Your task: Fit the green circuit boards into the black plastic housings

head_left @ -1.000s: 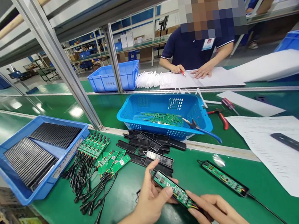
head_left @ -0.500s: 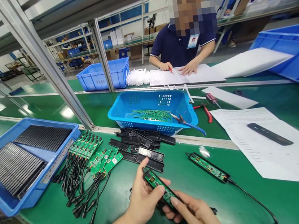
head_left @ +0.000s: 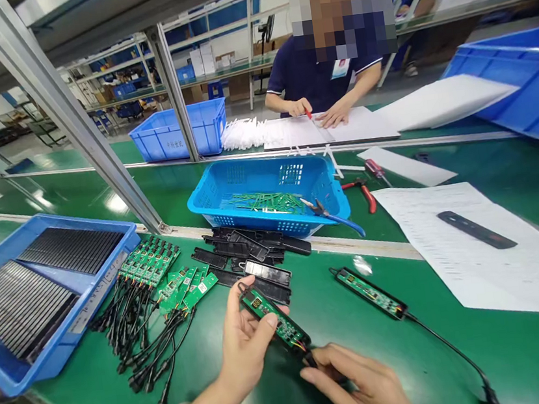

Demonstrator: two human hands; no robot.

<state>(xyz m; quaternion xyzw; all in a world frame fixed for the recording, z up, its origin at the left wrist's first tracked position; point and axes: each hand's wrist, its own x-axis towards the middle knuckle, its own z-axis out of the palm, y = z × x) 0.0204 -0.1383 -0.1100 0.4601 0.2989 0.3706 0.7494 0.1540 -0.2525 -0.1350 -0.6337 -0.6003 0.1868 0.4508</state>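
A black plastic case with a green circuit board [head_left: 274,316] in it is gripped by my left hand [head_left: 246,336], thumb lying on the board. The board has a small digit display at its upper end and coloured wires at its lower end. At that lower end my right hand [head_left: 357,378] has its thumb and fingers closed round the black cable [head_left: 309,358]; the rest of the cable is mostly hidden. To the right lies a similar case with a board [head_left: 372,292] and its cable. Several empty black case halves [head_left: 250,247] are piled beyond my left hand.
Left, boards with cables [head_left: 152,262] lie beside a blue tray [head_left: 129,239] of black parts. A blue basket [head_left: 272,224] holds green strips; cutters [head_left: 333,215] rest on its rim. Papers [head_left: 414,223] lie right. Across the bench, a person [head_left: 328,80] cuts white sheet with a red-handled knife.
My right hand has moved off the board's face down to the cable end, uncovering the wires. The case has shifted slightly left in my left hand. The view has shifted a little.
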